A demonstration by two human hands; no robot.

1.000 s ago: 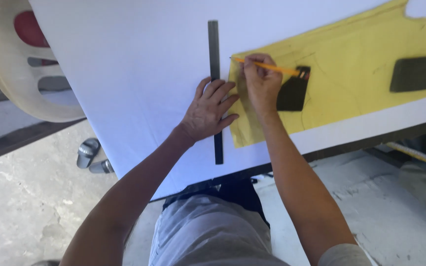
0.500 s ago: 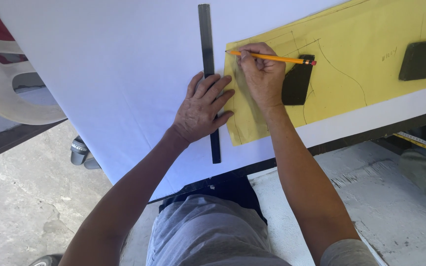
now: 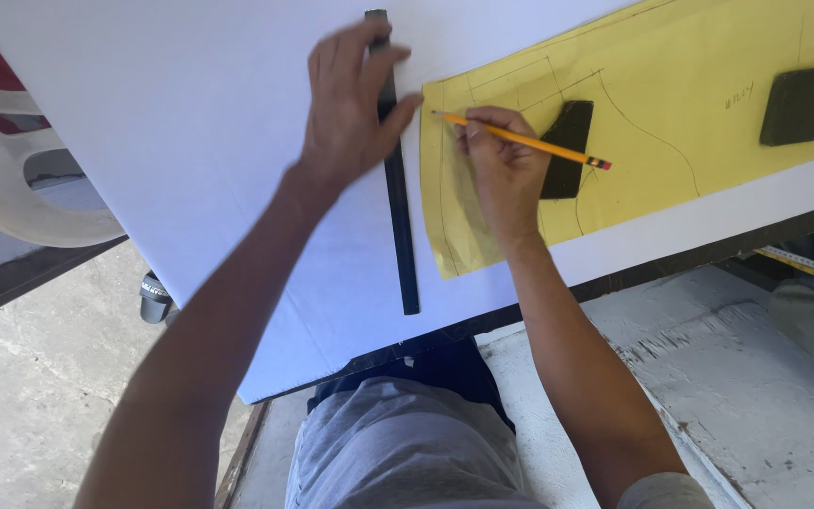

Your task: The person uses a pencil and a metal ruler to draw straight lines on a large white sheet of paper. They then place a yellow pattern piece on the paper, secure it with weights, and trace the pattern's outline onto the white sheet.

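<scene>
Left hand (image 3: 350,113) is spread flat w/ fingers apart, pressing the long black ruler (image 3: 399,217) onto the white sheet (image 3: 190,141), prob so it can't slide. Right hand (image 3: 501,174) has its grip clamped on a yellow pencil (image 3: 520,139), tip at the edge of the yellow paper pattern (image 3: 671,104) just beside the ruler. Two dark flat weights (image 3: 567,151) sit on the pattern, pinning it to the desk. Paper looks thin, matte, w/ curved pencil lines.
</scene>
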